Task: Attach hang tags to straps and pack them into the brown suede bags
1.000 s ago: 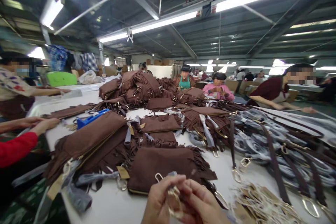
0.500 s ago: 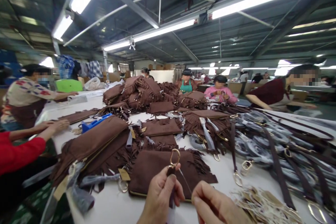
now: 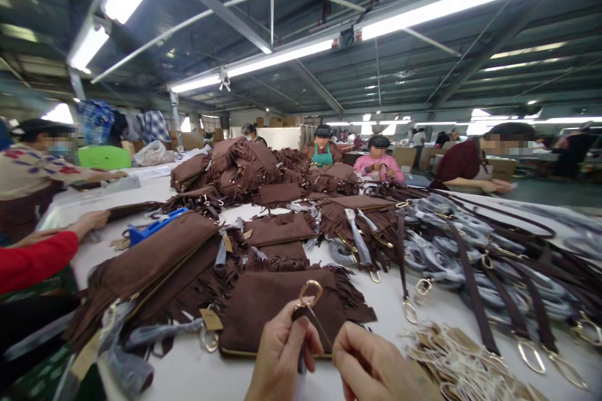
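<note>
My left hand (image 3: 279, 348) is closed around the end of a dark brown strap, with its gold clasp (image 3: 311, 292) standing up above the thumb. A thin pale strand (image 3: 320, 327) runs from the clasp end to my right hand (image 3: 364, 360), whose fingertips are pinched together on it. Whether it is thread or a strip of film I cannot tell. Just beyond both hands a brown fringed bag (image 3: 256, 304) lies flat on the white table, its zipper edge towards me. The lower part of the strap is mostly hidden by my left hand.
Brown straps (image 3: 463, 276) and wrapped coils (image 3: 437, 244) crowd the right side. Tags with white strings (image 3: 451, 354) lie near my right hand. A larger fringed bag (image 3: 155, 257) is on the left, a bag pile (image 3: 244, 166) behind. A red-sleeved co-worker's arm (image 3: 42, 260) reaches in.
The view has swung slightly to the right. The clasp has tilted over to the right in my left hand, and my right hand has come a little closer to it.
</note>
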Tool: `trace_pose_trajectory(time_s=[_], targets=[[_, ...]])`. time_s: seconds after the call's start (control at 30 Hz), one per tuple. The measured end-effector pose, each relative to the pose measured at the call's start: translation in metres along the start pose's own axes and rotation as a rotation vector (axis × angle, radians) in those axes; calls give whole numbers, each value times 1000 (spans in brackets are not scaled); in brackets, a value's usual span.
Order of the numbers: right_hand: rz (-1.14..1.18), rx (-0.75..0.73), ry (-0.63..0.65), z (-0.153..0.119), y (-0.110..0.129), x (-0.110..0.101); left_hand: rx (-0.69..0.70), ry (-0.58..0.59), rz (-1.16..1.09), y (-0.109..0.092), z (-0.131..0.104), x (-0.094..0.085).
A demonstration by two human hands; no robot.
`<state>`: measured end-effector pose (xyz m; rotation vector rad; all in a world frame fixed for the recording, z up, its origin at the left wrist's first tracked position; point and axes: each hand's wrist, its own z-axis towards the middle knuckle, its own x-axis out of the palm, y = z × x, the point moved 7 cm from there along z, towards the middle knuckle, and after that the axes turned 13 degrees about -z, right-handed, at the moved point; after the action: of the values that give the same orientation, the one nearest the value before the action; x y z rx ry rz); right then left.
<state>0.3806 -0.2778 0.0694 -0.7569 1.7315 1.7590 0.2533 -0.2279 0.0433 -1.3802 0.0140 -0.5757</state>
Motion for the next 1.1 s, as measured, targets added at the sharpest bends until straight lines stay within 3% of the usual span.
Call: trace_pose_trajectory(time_s=[0.17,0.37,0.43,0.53,0.73,0.83,0.9,1.0,1.1], targets=[[11,13,14,2,2,-1,0,55,49,3,0,1],[16,-36,-16,5,7,2,151,189,177,6,-6,5],[-8,-29,-70,4,10,0,215,239,142,0,-10,9],[-45,-6,-90,0,13,-1,199,311,1,-8,-10,16],[-11,-90,-5,-2,17,3,52,105,-140,-23,2,4],[116,-167,37,2,14,3,35,200,-71,-36,-4,8],[245,-216,44,4,13,1,128,274,79,-51,-11,11],[436,-267,97,1,19,7,300,262,286,-73,-20,11],[618,-278,178,-5,31,23,333,242,334,-88,-19,15]])
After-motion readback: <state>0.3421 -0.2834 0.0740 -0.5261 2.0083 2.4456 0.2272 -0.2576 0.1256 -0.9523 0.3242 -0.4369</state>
